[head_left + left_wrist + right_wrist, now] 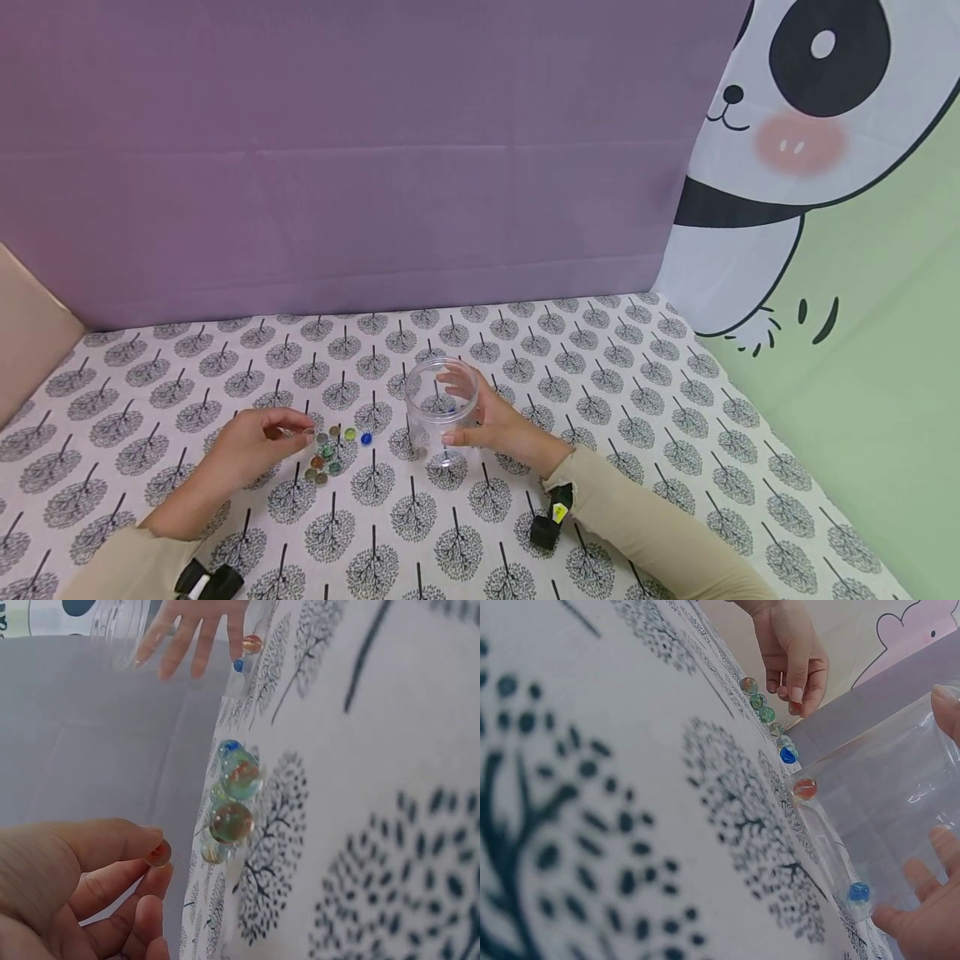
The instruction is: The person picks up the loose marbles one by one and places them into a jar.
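The desk point(787, 517) wears a white cloth printed with dark trees; its far edge runs along a purple curtain point(375, 167). From the near side, two beige-sleeved arms reach in over it. The right hand point(498, 425) curves around the right of a clear jar point(423, 429), thumb on the near wall, the other fingers spread along the far one. The left hand point(251, 446) comes from nearer the desk's left edge, palm down, thumb and forefinger almost closed on one marble.

The jar stands mouth up, colourless and see-through, well in from the far edge. Left of it, between the hands, lie the loose marbles point(326, 451), close together: glassy greens and browns, a yellow-green one, and a deep blue one nearest the jar. Low inside the jar sit an orange-red marble point(805, 788) and a blue swirled marble point(859, 892). The pinched marble point(159, 855) shows reddish brown between the fingertips.
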Demonstrator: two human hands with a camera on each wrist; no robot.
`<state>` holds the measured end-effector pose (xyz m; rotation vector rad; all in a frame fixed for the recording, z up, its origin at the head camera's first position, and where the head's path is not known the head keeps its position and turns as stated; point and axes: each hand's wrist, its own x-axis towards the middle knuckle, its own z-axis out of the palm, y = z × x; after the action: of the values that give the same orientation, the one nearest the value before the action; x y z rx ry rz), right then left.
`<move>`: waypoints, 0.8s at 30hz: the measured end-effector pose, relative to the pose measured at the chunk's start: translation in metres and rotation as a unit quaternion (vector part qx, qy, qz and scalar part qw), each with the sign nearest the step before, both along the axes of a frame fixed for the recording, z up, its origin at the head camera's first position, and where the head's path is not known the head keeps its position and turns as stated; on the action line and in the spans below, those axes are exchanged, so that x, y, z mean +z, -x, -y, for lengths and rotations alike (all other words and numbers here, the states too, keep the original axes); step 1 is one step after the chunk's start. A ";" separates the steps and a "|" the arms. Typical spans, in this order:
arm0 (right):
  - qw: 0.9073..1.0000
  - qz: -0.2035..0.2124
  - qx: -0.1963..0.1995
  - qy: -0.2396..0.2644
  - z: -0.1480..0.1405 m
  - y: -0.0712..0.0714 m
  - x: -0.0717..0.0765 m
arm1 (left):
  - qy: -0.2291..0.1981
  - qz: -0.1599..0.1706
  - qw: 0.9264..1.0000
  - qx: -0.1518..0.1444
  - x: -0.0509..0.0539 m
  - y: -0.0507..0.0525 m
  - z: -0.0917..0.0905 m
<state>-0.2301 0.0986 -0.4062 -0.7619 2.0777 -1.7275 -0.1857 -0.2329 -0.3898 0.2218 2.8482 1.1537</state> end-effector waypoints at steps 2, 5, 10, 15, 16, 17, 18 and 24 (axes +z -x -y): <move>1.000 -0.001 0.001 0.001 0.000 0.000 0.000 | -0.001 -0.008 1.000 0.000 0.001 -0.001 -0.001; 1.000 -0.002 0.002 0.003 0.000 0.001 0.000 | -0.001 -0.014 1.000 0.001 0.003 -0.002 -0.003; 1.000 -0.003 0.005 0.006 0.001 0.002 -0.001 | -0.006 -0.019 1.000 0.003 0.003 -0.002 -0.005; 1.000 -0.002 0.007 0.011 0.001 0.001 -0.001 | -0.023 -0.029 0.999 -0.001 0.006 -0.003 -0.007; 1.000 -0.002 0.008 0.012 0.001 0.002 -0.001 | -0.026 -0.031 0.999 -0.002 0.007 -0.003 -0.008; 1.000 -0.002 0.007 0.012 0.001 0.002 -0.002 | -0.028 -0.032 0.999 -0.003 0.008 -0.003 -0.008; 1.000 -0.003 0.009 0.013 0.001 0.002 -0.002 | -0.032 -0.033 0.999 -0.004 0.008 -0.003 -0.009; 1.000 -0.006 0.004 0.002 0.001 0.002 -0.002 | -0.037 -0.043 0.998 -0.009 0.013 -0.004 -0.014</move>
<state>-0.2324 0.0981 -0.4084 -0.7820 2.0761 -1.7288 -0.1813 -0.2186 -0.3763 0.3073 2.8736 1.2774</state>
